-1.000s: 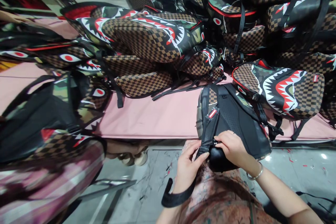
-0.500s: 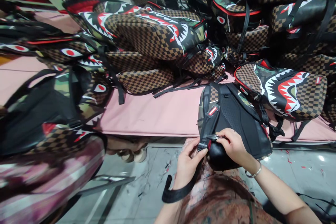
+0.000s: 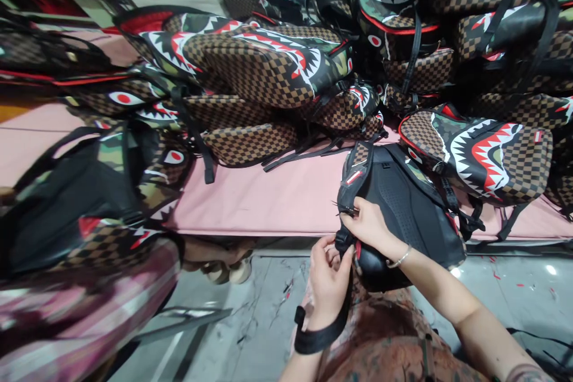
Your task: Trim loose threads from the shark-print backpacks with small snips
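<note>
Pink table (image 3: 259,198) is piled with patterned backpacks (image 3: 250,68) across the upper frame; right of centre, a black-backed backpack (image 3: 405,209) is laid over its edge, its attached strap buckle (image 3: 343,240) pinched by the left hand (image 3: 330,279), a small tool seemingly gripped by the right hand (image 3: 372,225); strap work is judged unfinished

Moved up and leftward with the bare right hand (image 3: 367,224) and its small dark pointed tool (image 3: 351,210), beside the padded black shoulder strap (image 3: 348,194), now tilted more edge-on. Shifted slightly rightward with the bare left hand (image 3: 329,277), fingers more curled.
</note>
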`<state>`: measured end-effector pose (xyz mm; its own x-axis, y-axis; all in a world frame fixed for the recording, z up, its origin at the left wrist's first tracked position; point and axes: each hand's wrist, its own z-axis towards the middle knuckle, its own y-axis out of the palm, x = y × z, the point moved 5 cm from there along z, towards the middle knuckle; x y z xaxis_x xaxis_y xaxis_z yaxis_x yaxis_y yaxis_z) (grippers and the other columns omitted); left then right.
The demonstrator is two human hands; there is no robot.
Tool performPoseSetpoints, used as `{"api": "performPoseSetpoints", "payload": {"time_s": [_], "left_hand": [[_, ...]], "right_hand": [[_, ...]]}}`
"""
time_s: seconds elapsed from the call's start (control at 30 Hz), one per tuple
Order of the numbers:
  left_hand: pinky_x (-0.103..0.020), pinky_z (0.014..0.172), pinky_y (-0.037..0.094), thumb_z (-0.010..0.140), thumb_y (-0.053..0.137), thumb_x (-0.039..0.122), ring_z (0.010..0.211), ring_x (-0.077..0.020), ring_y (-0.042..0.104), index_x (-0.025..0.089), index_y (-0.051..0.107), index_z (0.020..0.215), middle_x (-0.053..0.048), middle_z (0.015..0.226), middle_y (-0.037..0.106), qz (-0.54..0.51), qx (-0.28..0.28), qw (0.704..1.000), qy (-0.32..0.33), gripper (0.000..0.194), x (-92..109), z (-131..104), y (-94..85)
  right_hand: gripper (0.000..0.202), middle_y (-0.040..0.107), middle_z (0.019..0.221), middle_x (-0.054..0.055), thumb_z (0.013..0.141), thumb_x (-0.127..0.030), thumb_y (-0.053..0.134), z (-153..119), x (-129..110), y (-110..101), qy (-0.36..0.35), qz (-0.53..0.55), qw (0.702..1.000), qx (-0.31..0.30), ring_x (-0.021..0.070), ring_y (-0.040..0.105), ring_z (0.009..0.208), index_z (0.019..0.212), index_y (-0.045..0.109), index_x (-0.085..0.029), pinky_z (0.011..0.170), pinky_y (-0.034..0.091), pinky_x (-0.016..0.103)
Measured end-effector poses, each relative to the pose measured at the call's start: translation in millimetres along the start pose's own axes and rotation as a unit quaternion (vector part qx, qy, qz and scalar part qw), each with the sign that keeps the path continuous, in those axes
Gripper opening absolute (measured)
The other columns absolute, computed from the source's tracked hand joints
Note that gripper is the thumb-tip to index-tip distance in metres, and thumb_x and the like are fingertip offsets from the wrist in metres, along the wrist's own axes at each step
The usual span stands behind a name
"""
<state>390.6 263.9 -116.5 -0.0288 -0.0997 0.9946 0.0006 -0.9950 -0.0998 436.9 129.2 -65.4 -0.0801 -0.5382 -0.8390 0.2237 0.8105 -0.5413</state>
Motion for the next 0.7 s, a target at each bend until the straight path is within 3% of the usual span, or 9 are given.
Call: {"api": "performPoseSetpoints", "payload": {"time_s": [0.1,0.2,0.3,0.43,0.53,0.7], "left_hand": [[-0.027,0.075,0.047,0.074,0.061,0.032,0.080,-0.0150,0.060,0.017,0.047,0.107,-0.009,0.101,0.057,-0.020,0.001,1.000,-0.006,0.039,2.5,3.0,-4.0],[-0.027,0.078,0.047,0.071,0.063,0.032,0.087,-0.0175,0.061,0.016,0.050,0.105,-0.008,0.095,0.062,-0.101,-0.009,0.992,-0.080,0.040,-1.0,5.8,-5.2],[-0.026,0.073,0.048,0.066,0.066,0.029,0.081,-0.0167,0.062,0.016,0.052,0.104,-0.005,0.085,0.065,-0.169,-0.009,0.974,-0.149,0.043,-7.0,6.6,-3.5],[-0.022,0.064,0.049,0.059,0.069,0.026,0.068,-0.0126,0.062,0.015,0.058,0.093,-0.002,0.081,0.066,-0.286,-0.007,0.927,-0.243,0.038,-16.3,6.3,4.2],[-0.020,0.059,0.050,0.055,0.070,0.022,0.063,-0.0111,0.062,0.014,0.060,0.087,-0.002,0.077,0.067,-0.335,-0.019,0.892,-0.302,0.035,-19.5,6.3,10.3],[-0.020,0.055,0.050,0.058,0.068,0.019,0.059,-0.0108,0.062,0.015,0.060,0.087,-0.001,0.074,0.066,-0.336,-0.012,0.886,-0.320,0.030,-20.6,6.2,11.9]], "right_hand": [[0.013,0.058,0.065,-0.002,0.074,-0.030,0.060,2.4,-3.4,-1.8,-0.013,-0.022,0.999,-0.042,0.0125,0.053,0.059,0.076,0.056,-0.017,0.055,0.037,0.021],[0.023,0.059,0.077,-0.002,0.078,-0.037,0.057,-2.6,-0.4,-5.9,-0.039,0.012,0.996,-0.078,0.0133,0.054,0.067,0.090,0.054,-0.018,0.061,0.039,0.022],[0.019,0.058,0.087,0.000,0.087,-0.031,0.045,-12.1,11.3,-15.8,-0.063,0.017,0.998,-0.024,0.0148,0.054,0.078,0.101,0.049,-0.019,0.072,0.041,0.026],[0.012,0.057,0.086,0.003,0.085,-0.022,0.045,-29.7,32.2,-23.8,-0.098,-0.012,0.994,0.037,0.0162,0.053,0.079,0.094,0.052,-0.018,0.074,0.041,0.028],[0.012,0.058,0.082,0.005,0.086,-0.019,0.045,-42.4,41.4,-25.8,-0.153,-0.046,0.986,0.042,0.0175,0.053,0.077,0.093,0.054,-0.017,0.073,0.042,0.030],[0.016,0.058,0.085,0.007,0.090,-0.020,0.041,-52.0,42.7,-22.4,-0.229,-0.111,0.966,0.031,0.0194,0.052,0.079,0.090,0.056,-0.016,0.075,0.042,0.033]]}}
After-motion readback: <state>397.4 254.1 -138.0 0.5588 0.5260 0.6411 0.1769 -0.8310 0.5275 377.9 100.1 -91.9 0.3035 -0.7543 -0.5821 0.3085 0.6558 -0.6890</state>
